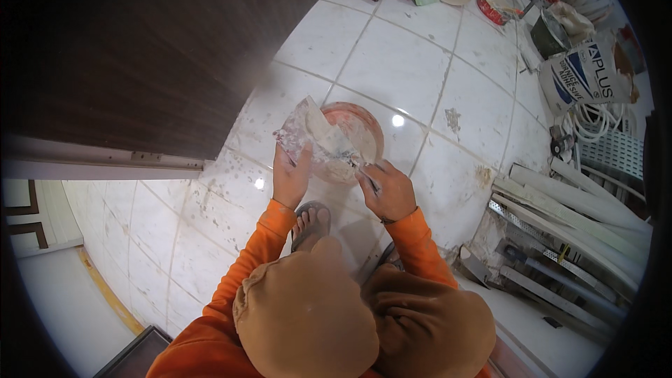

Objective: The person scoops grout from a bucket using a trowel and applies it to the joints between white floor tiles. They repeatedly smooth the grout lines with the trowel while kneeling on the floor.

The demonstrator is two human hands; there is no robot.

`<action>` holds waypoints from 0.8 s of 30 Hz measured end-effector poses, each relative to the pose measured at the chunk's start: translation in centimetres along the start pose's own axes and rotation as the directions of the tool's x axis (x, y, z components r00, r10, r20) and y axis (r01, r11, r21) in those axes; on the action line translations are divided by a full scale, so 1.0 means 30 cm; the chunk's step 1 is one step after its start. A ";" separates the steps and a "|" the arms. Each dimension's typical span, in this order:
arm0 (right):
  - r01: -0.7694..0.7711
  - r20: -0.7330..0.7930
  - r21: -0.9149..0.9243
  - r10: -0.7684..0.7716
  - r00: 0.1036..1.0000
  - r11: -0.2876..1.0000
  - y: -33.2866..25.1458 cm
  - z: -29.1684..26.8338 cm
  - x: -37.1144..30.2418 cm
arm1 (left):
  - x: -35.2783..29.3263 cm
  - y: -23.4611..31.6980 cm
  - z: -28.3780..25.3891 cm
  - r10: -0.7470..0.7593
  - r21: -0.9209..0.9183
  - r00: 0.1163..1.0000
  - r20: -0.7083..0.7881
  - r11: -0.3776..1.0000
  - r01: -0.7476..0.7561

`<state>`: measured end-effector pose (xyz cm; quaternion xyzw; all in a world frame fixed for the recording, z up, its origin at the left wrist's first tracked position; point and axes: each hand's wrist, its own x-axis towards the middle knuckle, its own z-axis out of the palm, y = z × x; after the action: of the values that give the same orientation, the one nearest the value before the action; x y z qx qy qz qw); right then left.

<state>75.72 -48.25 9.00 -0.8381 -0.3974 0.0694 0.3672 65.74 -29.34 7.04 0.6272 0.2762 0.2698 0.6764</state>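
My left hand (pixel 291 180) grips a plaster-smeared flat plate (pixel 295 126), tilted over the left side of a round reddish basin (pixel 376 128). In my right hand (pixel 390 192) is a putty knife (pixel 336 143), its fingers closed round the handle. The knife's blade lies against or very near the plate's right side; I cannot tell whether they touch. Pale paste coats both tools and the inside of the basin, which stands on the floor just in front of my feet. The plate and blade hide part of the basin.
A dark wooden door (pixel 140 49) stands at the left. Long white strips (pixel 567 203) lie at the right, near a coiled white cable (pixel 595 122) and a printed white sack (pixel 584 77). Tubs and a red-sided container (pixel 493 8) sit at the far right on the tiled floor (pixel 406 42).
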 end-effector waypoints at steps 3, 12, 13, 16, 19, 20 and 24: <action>-0.013 -0.024 0.041 0.014 1.000 0.999 -0.014 0.000 0.009 | -0.003 0.026 -0.006 0.040 0.023 0.998 0.055 0.999 -0.041; 0.010 -0.249 0.184 0.037 0.968 0.983 0.004 0.002 0.100 | -0.076 0.037 0.030 -0.087 0.076 0.986 0.141 0.994 0.077; -0.001 -0.218 0.163 0.037 0.975 0.987 0.002 -0.010 0.102 | -0.066 0.034 0.014 -0.081 0.059 0.990 0.116 0.995 0.075; 0.011 -0.110 0.093 -0.001 0.994 0.996 0.018 -0.040 0.074 | -0.010 0.018 -0.022 -0.022 -0.042 1.000 0.015 0.999 0.023; 0.080 -0.036 0.054 -0.078 0.996 0.995 0.021 -0.022 0.031 | 0.031 0.036 -0.022 -0.018 -0.181 0.996 -0.083 0.983 0.003; 0.087 -0.054 0.067 -0.084 0.995 0.994 0.007 0.002 0.025 | 0.036 0.040 -0.014 0.013 -0.174 0.999 -0.049 0.985 -0.022; 0.086 -0.048 0.034 -0.085 0.995 0.996 -0.030 0.041 0.036 | 0.010 0.027 -0.007 0.095 0.053 0.995 -0.041 0.994 -0.092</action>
<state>75.40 -46.42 8.90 -0.8149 -0.4229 0.0411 0.3941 65.78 -28.93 7.84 0.6504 0.2680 0.3078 0.6406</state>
